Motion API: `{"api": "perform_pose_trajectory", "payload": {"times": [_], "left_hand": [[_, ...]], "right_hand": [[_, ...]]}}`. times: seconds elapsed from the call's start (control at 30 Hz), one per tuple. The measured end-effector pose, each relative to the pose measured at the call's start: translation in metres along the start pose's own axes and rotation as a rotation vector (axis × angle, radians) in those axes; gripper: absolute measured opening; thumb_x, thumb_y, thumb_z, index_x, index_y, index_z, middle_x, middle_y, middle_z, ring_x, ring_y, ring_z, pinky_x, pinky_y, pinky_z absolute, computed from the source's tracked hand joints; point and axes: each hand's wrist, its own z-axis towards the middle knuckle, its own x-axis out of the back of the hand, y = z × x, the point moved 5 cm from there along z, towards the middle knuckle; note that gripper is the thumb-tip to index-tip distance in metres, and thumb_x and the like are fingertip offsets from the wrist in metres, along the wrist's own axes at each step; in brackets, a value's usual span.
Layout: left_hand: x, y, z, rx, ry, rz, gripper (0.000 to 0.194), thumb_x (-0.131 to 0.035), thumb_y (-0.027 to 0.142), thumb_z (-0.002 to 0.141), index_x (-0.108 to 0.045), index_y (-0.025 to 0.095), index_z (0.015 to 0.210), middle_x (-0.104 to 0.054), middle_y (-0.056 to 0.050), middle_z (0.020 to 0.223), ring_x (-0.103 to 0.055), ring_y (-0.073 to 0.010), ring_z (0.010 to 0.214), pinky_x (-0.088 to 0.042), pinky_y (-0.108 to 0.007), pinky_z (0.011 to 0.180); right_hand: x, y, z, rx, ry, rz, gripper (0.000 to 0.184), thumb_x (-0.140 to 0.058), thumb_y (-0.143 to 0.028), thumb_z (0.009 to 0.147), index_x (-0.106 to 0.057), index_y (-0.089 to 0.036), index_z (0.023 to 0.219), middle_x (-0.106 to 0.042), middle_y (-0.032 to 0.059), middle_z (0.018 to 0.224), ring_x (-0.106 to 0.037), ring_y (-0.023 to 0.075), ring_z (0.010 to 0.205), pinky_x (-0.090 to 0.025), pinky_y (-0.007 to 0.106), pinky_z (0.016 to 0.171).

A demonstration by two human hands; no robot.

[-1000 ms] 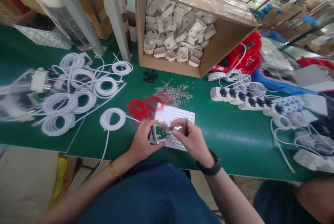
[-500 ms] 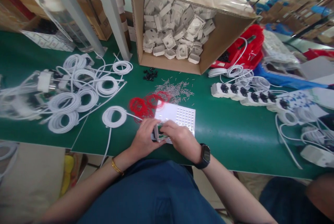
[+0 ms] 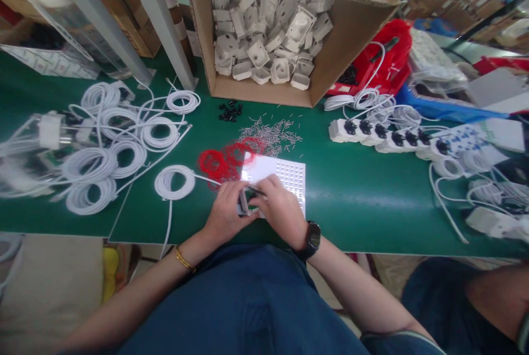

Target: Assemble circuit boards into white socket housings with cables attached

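Note:
My left hand is closed around a small grey-white housing, tilted on its side near the table's front edge. A bit of green circuit board shows inside it. My right hand is at the housing's open side, fingers pinched together. Something thin and dark shows at those fingertips, too small to name. From a white cable coil on the left, one cable end runs to my left hand. Beneath both hands lies a white sheet with rows of small dots. Red rings and loose screws lie just behind it.
A cardboard box full of pale plastic housings stands at the back. Several white cable coils crowd the left. Small black parts lie before the box. White housings with black pieces line up on the right; a person's leg is lower right.
The view has shifted slightly. My right fingers have drawn up and back a little from inside the housing, and a thin dark thing now shows at them. My left hand keeps its hold.

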Motion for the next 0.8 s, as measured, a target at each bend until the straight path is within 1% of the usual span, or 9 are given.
{"api": "perform_pose_trajectory", "payload": {"times": [0.1, 0.17, 0.27, 0.37, 0.43, 0.5, 0.63, 0.7, 0.8], "left_hand": [[-0.001, 0.002, -0.002, 0.007, -0.009, 0.016, 0.060, -0.072, 0.030, 0.068, -0.043, 0.017, 0.118, -0.055, -0.010, 0.112, -0.050, -0.0263, 0.105, -0.044, -0.041, 0.091], [0.000, 0.004, -0.003, 0.028, -0.026, 0.016, 0.068, -0.072, 0.032, 0.069, -0.038, 0.017, 0.125, -0.053, -0.012, 0.116, -0.050, -0.0274, 0.108, -0.044, -0.042, 0.092], [0.009, 0.009, 0.001, 0.038, -0.056, 0.009, 0.067, -0.072, 0.036, 0.069, -0.040, 0.017, 0.125, -0.055, -0.012, 0.116, -0.051, -0.0284, 0.108, -0.044, -0.044, 0.092], [0.016, 0.014, 0.012, 0.002, -0.218, -0.048, 0.061, -0.074, 0.041, 0.065, -0.049, 0.018, 0.116, -0.058, -0.011, 0.111, -0.054, -0.0274, 0.104, -0.046, -0.042, 0.090], [0.018, 0.016, 0.019, -0.045, -0.386, -0.102, 0.063, -0.075, 0.044, 0.063, -0.052, 0.018, 0.115, -0.057, -0.011, 0.116, -0.054, -0.0273, 0.108, -0.046, -0.041, 0.092], [0.018, 0.017, 0.022, -0.104, -0.555, -0.140, 0.064, -0.075, 0.048, 0.061, -0.055, 0.019, 0.115, -0.055, -0.012, 0.124, -0.052, -0.0282, 0.115, -0.044, -0.041, 0.096], [0.018, 0.016, 0.022, -0.137, -0.763, -0.194, 0.060, -0.076, 0.046, 0.059, -0.060, 0.024, 0.112, -0.053, -0.009, 0.133, -0.051, -0.0280, 0.120, -0.044, -0.041, 0.098], [0.018, 0.014, 0.022, -0.126, -0.793, -0.193, 0.060, -0.076, 0.044, 0.059, -0.060, 0.025, 0.114, -0.051, -0.008, 0.135, -0.051, -0.0279, 0.120, -0.043, -0.042, 0.099], [0.017, 0.013, 0.021, -0.119, -0.812, -0.166, 0.065, -0.075, 0.046, 0.060, -0.056, 0.025, 0.119, -0.049, -0.008, 0.137, -0.049, -0.0279, 0.123, -0.042, -0.043, 0.101]], "right_hand": [[0.008, 0.018, -0.001, -0.041, 0.133, 0.283, 0.017, -0.067, -0.031, 0.077, -0.060, -0.019, 0.086, -0.060, 0.0037, 0.085, -0.058, 0.0181, 0.076, -0.044, 0.027, 0.065], [0.015, 0.042, -0.010, -0.125, 0.245, 0.557, 0.022, -0.056, -0.039, 0.085, -0.063, -0.018, 0.084, -0.062, 0.0030, 0.076, -0.057, 0.0155, 0.068, -0.044, 0.027, 0.062], [0.021, 0.083, -0.033, -0.335, 0.438, 0.936, 0.057, -0.027, -0.054, 0.093, -0.065, -0.016, 0.074, -0.063, 0.0047, 0.071, -0.051, 0.0113, 0.053, -0.043, 0.025, 0.052], [0.016, 0.101, -0.052, -0.499, 0.529, 1.110, 0.072, -0.018, -0.066, 0.088, -0.060, -0.017, 0.058, -0.055, 0.0026, 0.054, -0.046, 0.0097, 0.046, -0.037, 0.022, 0.043], [0.004, 0.096, -0.060, -0.602, 0.505, 1.225, 0.072, -0.018, -0.071, 0.085, -0.059, -0.017, 0.060, -0.047, -0.0011, 0.043, -0.039, 0.0084, 0.037, -0.030, 0.020, 0.036], [-0.010, 0.083, -0.064, -0.647, 0.451, 1.339, 0.064, -0.030, -0.072, 0.082, -0.060, -0.017, 0.067, -0.054, -0.0006, 0.046, -0.043, 0.0089, 0.036, -0.032, 0.020, 0.034], [-0.030, 0.064, -0.072, -0.614, 0.440, 1.278, 0.032, -0.073, -0.044, 0.068, -0.058, -0.017, 0.075, -0.065, 0.0000, 0.059, -0.059, 0.0128, 0.050, -0.048, 0.023, 0.049], [-0.036, 0.065, -0.078, -0.628, 0.495, 1.167, 0.025, -0.073, -0.036, 0.070, -0.058, -0.017, 0.074, -0.065, -0.0002, 0.058, -0.060, 0.0130, 0.051, -0.050, 0.025, 0.054], [-0.043, 0.068, -0.084, -0.651, 0.549, 1.057, 0.021, -0.066, -0.036, 0.077, -0.060, -0.016, 0.075, -0.068, 0.0029, 0.064, -0.063, 0.0153, 0.056, -0.052, 0.028, 0.058]]}}
